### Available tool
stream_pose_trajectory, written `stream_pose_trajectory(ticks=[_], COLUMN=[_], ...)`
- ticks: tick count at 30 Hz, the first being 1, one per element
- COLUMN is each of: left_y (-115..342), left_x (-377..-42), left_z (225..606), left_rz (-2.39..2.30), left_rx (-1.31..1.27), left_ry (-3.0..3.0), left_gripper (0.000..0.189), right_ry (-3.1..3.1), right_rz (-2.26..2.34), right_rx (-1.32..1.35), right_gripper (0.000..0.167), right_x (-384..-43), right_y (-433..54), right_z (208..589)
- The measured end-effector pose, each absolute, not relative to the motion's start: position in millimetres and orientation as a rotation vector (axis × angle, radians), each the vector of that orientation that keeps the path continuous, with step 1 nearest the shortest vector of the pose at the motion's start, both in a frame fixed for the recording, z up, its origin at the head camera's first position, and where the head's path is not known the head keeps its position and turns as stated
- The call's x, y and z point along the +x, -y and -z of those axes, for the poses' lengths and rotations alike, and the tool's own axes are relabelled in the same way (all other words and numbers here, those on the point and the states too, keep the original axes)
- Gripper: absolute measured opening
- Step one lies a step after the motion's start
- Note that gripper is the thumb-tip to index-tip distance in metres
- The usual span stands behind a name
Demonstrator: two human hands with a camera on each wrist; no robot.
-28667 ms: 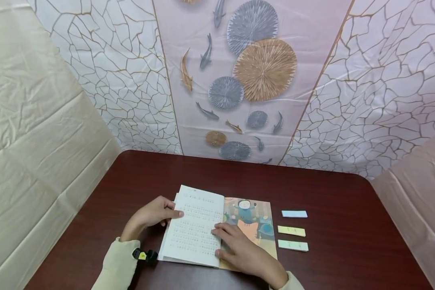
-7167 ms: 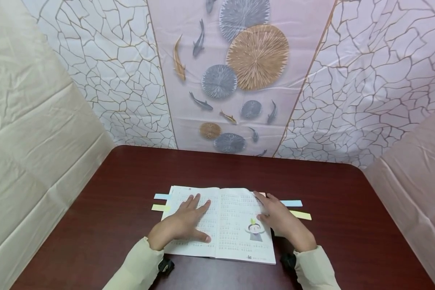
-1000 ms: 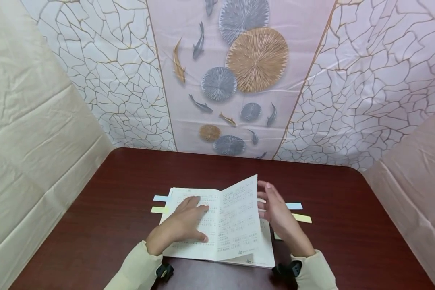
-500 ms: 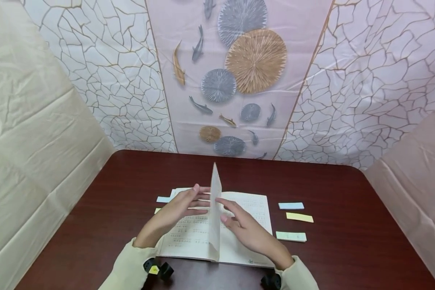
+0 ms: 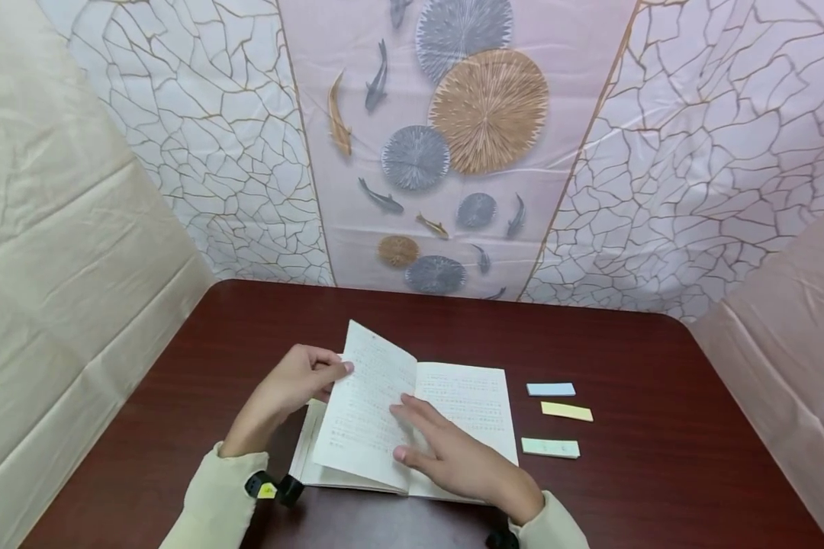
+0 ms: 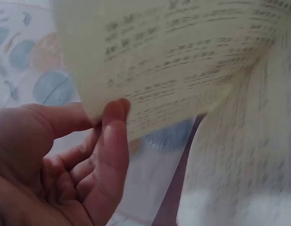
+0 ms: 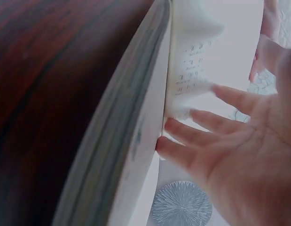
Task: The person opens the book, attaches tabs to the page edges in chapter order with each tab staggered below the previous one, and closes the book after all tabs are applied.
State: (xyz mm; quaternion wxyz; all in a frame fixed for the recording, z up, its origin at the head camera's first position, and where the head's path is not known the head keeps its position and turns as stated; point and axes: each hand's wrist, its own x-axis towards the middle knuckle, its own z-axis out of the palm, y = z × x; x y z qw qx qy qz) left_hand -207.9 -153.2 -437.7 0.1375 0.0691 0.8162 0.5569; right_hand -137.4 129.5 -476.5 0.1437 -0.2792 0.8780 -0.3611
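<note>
An open book [image 5: 470, 385] with printed text lies on the dark red table. One page [image 5: 367, 404] is raised and slants over the left half. My left hand [image 5: 287, 389] pinches that page's outer edge between thumb and fingers, which the left wrist view shows closely at the page [image 6: 150, 61] corner. My right hand [image 5: 460, 450] reaches across the spine from the right, fingers extended and spread, fingertips right at the raised page. In the right wrist view the fingers [image 7: 197, 134] are straight beside the thick page block [image 7: 119, 122].
Right of the book lie three small paper strips: a blue strip [image 5: 551, 390], a yellow strip [image 5: 567, 412] and a green strip [image 5: 550, 447]. Patterned cloth [image 5: 432, 152] hangs behind the table [image 5: 625, 381], with pale cloth at both sides.
The page has swung from the right side past upright to the left. My left hand moved outward and now pinches its edge. The tabs at the book's left edge are hidden now.
</note>
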Motion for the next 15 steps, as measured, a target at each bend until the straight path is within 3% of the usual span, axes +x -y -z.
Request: stream_pose_trajectory(ticks=[7, 15], left_y=[176, 186], left_x=[-209, -215], left_z=[436, 459], left_rz=[-1.358, -1.077], left_rx=[0.176, 0.108], left_ry=[-2.467, -2.555], left_gripper=[0.025, 0.026], right_ry=[-2.574, -2.559], right_rz=[0.859, 0.772], right_rx=[-0.838, -0.890], right_gripper=[0.074, 0.067], right_x=[-137, -139], right_y=[-123, -125], right_z=[477, 479])
